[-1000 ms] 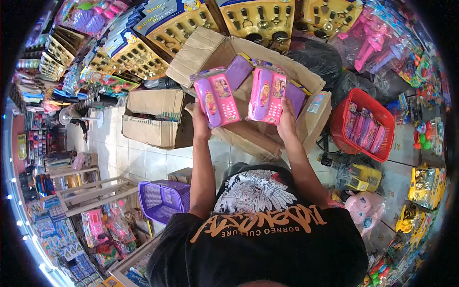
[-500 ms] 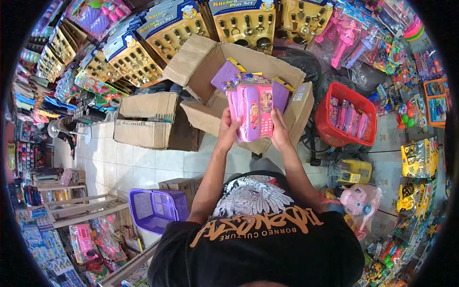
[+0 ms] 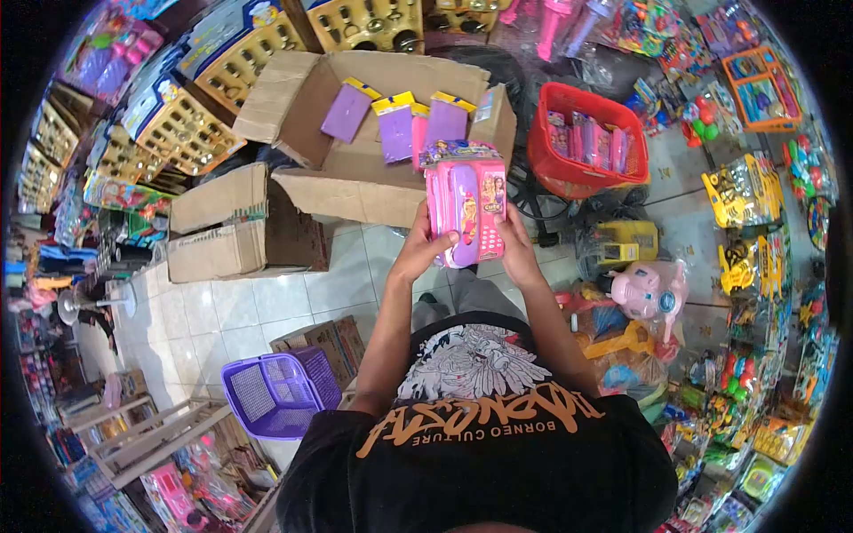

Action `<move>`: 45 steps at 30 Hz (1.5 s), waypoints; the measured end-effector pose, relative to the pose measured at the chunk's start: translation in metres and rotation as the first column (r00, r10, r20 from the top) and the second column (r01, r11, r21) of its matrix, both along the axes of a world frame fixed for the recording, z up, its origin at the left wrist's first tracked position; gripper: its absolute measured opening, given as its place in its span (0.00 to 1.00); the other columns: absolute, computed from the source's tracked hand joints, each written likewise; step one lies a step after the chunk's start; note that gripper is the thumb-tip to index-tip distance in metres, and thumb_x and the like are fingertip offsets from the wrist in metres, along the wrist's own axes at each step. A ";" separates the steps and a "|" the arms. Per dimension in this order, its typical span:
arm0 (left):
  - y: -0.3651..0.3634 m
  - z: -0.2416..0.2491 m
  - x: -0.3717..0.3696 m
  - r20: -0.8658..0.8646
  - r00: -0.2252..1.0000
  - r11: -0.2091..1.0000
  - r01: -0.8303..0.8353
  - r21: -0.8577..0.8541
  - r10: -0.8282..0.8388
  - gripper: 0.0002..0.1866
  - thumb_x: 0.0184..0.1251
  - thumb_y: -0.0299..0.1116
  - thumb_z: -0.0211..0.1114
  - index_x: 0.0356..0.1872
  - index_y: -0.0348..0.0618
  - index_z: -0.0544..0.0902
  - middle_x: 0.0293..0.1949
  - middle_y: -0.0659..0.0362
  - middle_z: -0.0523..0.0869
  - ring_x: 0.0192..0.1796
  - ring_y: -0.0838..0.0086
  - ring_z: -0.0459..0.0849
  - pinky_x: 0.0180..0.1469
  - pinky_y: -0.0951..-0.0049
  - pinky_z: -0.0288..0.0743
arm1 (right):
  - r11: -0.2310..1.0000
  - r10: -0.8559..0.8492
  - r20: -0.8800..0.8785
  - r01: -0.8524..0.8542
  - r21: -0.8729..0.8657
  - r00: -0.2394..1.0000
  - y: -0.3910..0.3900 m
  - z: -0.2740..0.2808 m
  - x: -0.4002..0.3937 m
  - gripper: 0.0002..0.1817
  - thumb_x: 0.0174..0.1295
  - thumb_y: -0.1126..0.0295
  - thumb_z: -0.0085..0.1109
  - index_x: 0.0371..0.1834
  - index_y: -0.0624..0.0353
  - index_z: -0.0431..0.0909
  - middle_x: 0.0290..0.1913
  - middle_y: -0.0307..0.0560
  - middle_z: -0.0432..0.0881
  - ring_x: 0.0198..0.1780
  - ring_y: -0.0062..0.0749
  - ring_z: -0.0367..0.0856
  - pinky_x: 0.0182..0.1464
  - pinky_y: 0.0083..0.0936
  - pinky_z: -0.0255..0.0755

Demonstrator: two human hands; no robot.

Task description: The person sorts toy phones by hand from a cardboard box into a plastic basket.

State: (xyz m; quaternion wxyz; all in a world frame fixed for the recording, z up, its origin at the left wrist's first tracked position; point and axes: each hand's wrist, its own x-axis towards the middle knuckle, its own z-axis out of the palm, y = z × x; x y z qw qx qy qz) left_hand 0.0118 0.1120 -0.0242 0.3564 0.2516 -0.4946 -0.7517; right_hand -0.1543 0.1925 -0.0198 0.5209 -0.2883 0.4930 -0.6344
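A stack of packaged pink-and-purple toy phones (image 3: 464, 213) is held upright in front of my body, between both hands. My left hand (image 3: 421, 251) grips its left side, thumb lying across the front. Along the right edge, my right hand (image 3: 516, 244) is closed on the same stack. Just beyond it is an open cardboard box (image 3: 342, 197), with several purple packs with yellow tops (image 3: 397, 133) lying inside. The stack overlaps the box's near right part and hides some of it.
A red basket (image 3: 588, 169) of pink packs stands right of the box. Another cardboard box (image 3: 218, 240) and a purple basket (image 3: 283, 391) are on the left. Kitchen play sets (image 3: 182, 124) hang beyond. Bagged toys, including a pink one (image 3: 649, 289), crowd the right side.
The view has shifted, so the boxes and red basket appear farther up and left. The toy phone stack now covers less of the box, and more purple packs show inside. Both hands keep their grip.
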 end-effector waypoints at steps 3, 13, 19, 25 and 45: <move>0.002 0.008 -0.018 0.047 0.991 0.992 0.128 -0.017 -0.128 0.43 0.54 0.37 0.66 0.68 0.41 0.50 0.60 0.56 0.66 0.63 0.70 0.63 0.65 0.68 0.56 | 0.997 -0.052 0.009 0.053 -0.057 0.999 0.012 0.005 -0.014 0.26 0.67 0.70 0.43 0.68 0.61 0.52 0.60 0.46 0.65 0.60 0.25 0.64 0.62 0.23 0.58; 0.014 0.005 -0.136 0.066 0.959 0.961 0.276 -0.018 -0.275 0.41 0.56 0.39 0.64 0.67 0.39 0.51 0.63 0.54 0.62 0.66 0.68 0.59 0.67 0.68 0.50 | 0.989 -0.127 -0.014 0.126 -0.081 0.992 0.056 0.002 -0.119 0.40 0.60 0.74 0.49 0.73 0.51 0.39 0.63 0.52 0.60 0.59 0.32 0.65 0.61 0.29 0.61; 0.030 -0.014 -0.229 0.023 0.949 0.949 0.313 0.022 -0.314 0.38 0.59 0.35 0.61 0.67 0.41 0.51 0.61 0.52 0.64 0.64 0.68 0.62 0.66 0.69 0.53 | 0.988 -0.157 -0.046 0.156 -0.012 0.987 0.085 0.015 -0.216 0.40 0.61 0.69 0.54 0.72 0.48 0.41 0.59 0.53 0.63 0.57 0.34 0.67 0.56 0.32 0.66; 0.053 -0.042 -0.316 -0.062 0.952 0.937 0.306 0.168 -0.299 0.38 0.59 0.35 0.60 0.68 0.41 0.51 0.62 0.54 0.63 0.65 0.68 0.61 0.66 0.69 0.53 | 0.937 -0.324 -0.116 0.335 0.099 0.939 0.105 -0.030 -0.293 0.29 0.62 0.65 0.57 0.64 0.59 0.59 0.51 0.48 0.73 0.52 0.27 0.72 0.51 0.24 0.69; -0.016 -0.043 -0.376 0.552 0.828 0.977 0.022 -0.212 0.101 0.36 0.55 0.44 0.55 0.66 0.47 0.59 0.51 0.48 0.66 0.55 0.60 0.59 0.62 0.64 0.50 | 0.903 -0.378 -0.291 0.419 0.093 0.879 -0.009 -0.078 -0.350 0.20 0.65 0.62 0.53 0.52 0.68 0.74 0.40 0.39 0.79 0.39 0.15 0.74 0.42 0.15 0.69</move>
